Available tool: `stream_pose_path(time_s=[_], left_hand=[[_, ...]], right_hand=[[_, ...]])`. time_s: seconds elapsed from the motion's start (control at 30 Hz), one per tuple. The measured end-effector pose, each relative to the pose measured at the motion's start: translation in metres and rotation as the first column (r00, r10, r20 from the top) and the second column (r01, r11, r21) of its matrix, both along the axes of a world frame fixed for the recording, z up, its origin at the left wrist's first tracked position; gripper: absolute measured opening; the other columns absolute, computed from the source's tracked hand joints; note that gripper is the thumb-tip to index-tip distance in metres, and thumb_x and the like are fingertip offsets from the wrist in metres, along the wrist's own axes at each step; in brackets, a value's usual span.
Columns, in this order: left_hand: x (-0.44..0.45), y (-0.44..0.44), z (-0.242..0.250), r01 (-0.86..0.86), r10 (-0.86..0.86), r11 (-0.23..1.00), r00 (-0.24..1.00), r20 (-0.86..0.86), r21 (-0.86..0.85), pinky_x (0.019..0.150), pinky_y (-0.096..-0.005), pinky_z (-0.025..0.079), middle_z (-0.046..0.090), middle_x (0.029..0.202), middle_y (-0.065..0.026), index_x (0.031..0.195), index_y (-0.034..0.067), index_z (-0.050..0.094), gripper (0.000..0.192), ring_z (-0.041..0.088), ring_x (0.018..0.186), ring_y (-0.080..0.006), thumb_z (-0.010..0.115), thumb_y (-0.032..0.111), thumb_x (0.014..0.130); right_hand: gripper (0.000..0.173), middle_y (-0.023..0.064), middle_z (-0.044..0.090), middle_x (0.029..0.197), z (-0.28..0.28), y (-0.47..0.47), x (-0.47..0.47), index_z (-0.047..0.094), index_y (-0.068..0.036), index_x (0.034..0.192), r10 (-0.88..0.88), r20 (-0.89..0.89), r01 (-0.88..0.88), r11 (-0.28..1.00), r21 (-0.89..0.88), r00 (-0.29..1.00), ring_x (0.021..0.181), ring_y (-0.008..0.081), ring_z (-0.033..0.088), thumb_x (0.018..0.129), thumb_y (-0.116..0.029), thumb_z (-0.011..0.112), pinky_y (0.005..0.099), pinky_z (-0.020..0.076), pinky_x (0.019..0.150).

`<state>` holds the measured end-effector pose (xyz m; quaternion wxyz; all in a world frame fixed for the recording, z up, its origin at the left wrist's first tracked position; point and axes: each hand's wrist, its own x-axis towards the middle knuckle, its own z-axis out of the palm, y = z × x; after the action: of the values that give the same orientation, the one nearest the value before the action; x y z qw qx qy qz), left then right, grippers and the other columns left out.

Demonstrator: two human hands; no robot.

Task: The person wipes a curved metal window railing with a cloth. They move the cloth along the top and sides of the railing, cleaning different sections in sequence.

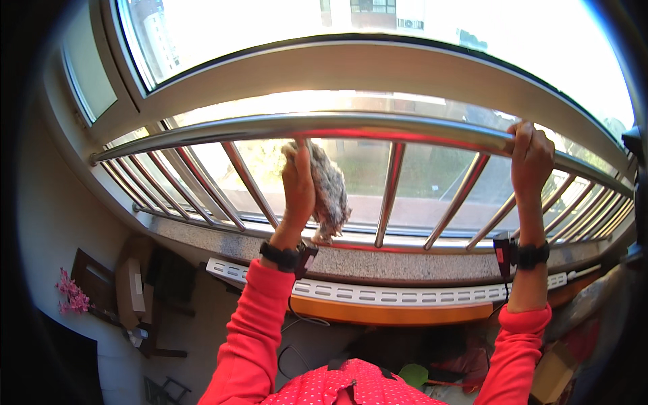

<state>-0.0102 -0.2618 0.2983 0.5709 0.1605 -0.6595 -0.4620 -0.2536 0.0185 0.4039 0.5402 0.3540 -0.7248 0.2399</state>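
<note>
My left hand (pixel 297 190) grips a matted grey-brown rag (pixel 330 195), which is pressed around an upright bar below the top rail. Most of that bar is hidden behind the hand and the rag. Farther right, my right hand (pixel 531 159) is closed over the metal top rail (pixel 324 124) of the window guard railing. Shiny upright bars (pixel 390 195) run from the rail down towards a speckled stone sill (pixel 405 266). Each wrist wears a black strap with a small device on it.
Behind the railing is a large framed window (pixel 354 66). A white slotted radiator top (pixel 385 295) lies below the sill, above an orange-brown board (pixel 395 310). Loose cables (pixel 298 349) hang near my left side. Pink artificial flowers (pixel 73 293) and a cardboard box (pixel 554 372) stand at the sides.
</note>
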Motion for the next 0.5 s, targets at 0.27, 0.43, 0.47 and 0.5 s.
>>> stream_pose_path(time_s=[0.27, 0.43, 0.47, 0.5], left_hand=[[0.001, 0.003, -0.028, 0.105, -0.101, 0.993, 0.992, -0.079, 0.050, 0.060, -0.0285, 0.038, 0.044, 0.067, -0.0002, 0.079, 0.003, 0.049, 0.036, 0.039, 0.066, -0.0104, 0.046, 0.030, 0.102], [0.002, 0.000, -0.027, 0.051, -0.052, 0.998, 0.998, -0.021, -0.040, 0.059, -0.0279, 0.038, 0.044, 0.067, 0.0000, 0.079, 0.003, 0.049, 0.035, 0.039, 0.065, -0.0100, 0.046, 0.030, 0.102], [0.003, 0.001, -0.026, 0.064, -0.064, 0.998, 0.998, -0.014, -0.022, 0.059, -0.0276, 0.037, 0.043, 0.067, 0.0003, 0.079, 0.003, 0.048, 0.035, 0.039, 0.065, -0.0097, 0.046, 0.030, 0.102], [0.003, 0.001, -0.025, 0.077, -0.077, 0.997, 0.997, -0.009, -0.001, 0.059, -0.0272, 0.037, 0.043, 0.067, 0.0006, 0.080, 0.003, 0.048, 0.035, 0.038, 0.065, -0.0094, 0.046, 0.030, 0.102]], right_hand=[[0.040, 0.0046, 0.064, 0.071, -0.001, -0.005, 0.006, 0.061, -0.008, 0.071, 0.061, 0.010, -0.060, 0.996, -0.064, 0.998, 0.069, 0.0239, 0.060, 0.098, -0.017, 0.033, 0.0381, 0.0443, 0.082], [0.043, 0.0055, 0.065, 0.073, -0.001, -0.006, 0.010, 0.064, -0.008, 0.074, 0.097, 0.018, -0.094, 0.990, -0.104, 0.995, 0.068, 0.0248, 0.059, 0.099, -0.020, 0.031, 0.0389, 0.0445, 0.083], [0.036, 0.0059, 0.068, 0.085, -0.005, -0.008, 0.016, 0.066, -0.008, 0.088, 0.127, -0.015, -0.128, 0.978, -0.163, 0.992, 0.080, 0.0244, 0.061, 0.099, -0.018, 0.032, 0.0399, 0.0437, 0.084], [0.026, 0.0069, 0.068, 0.104, -0.019, -0.010, 0.032, 0.062, -0.008, 0.105, 0.057, -0.072, -0.062, 0.996, -0.071, 0.996, 0.102, 0.0249, 0.059, 0.097, -0.015, 0.039, 0.0417, 0.0418, 0.090]])
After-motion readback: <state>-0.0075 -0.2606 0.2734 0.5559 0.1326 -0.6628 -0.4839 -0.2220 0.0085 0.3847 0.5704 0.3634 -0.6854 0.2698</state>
